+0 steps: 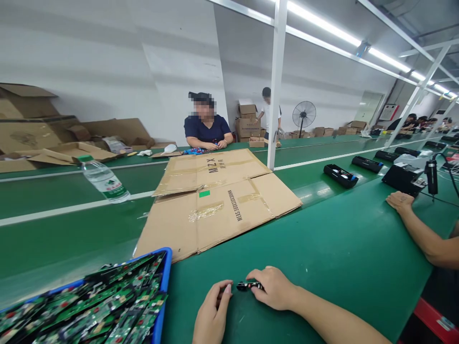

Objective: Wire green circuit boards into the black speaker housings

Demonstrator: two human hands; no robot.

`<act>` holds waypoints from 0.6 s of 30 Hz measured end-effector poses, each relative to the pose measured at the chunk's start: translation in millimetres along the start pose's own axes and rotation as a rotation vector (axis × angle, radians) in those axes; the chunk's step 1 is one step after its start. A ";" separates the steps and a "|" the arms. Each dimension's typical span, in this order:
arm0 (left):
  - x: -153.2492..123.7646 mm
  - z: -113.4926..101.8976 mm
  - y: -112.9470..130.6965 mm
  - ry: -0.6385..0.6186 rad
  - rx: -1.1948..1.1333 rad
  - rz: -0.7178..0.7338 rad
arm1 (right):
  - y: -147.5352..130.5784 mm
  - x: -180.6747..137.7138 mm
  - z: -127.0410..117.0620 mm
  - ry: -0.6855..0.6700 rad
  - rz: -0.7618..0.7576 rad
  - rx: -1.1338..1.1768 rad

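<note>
My left hand and my right hand rest on the green bench at the bottom of the view. Between them lies a small black part. The fingertips of my right hand pinch its right end. My left thumb points at its left end, with the other left fingers curled under. To my left stands a blue tray piled with several green circuit boards.
A flattened cardboard box lies ahead of me and a water bottle lies on the belt at left. A co-worker's forearm rests on the bench at right. Black trays line the conveyor. A person sits opposite and a white post rises.
</note>
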State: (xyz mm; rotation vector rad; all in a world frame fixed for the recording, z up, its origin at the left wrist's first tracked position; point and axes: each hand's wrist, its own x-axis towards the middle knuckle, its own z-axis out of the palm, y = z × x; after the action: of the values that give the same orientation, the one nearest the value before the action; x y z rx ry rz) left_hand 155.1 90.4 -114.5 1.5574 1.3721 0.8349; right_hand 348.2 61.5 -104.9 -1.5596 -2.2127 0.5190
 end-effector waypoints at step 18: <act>0.9 -0.1 -1.6 -0.024 0.036 -0.029 | 4.6 1.3 5.2 0.214 0.162 -0.131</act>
State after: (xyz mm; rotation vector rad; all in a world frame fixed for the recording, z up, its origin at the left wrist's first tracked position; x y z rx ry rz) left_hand 154.6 91.4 -115.9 1.5672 1.3957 0.7751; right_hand 348.9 63.7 -111.5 -1.7812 -2.0054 0.2421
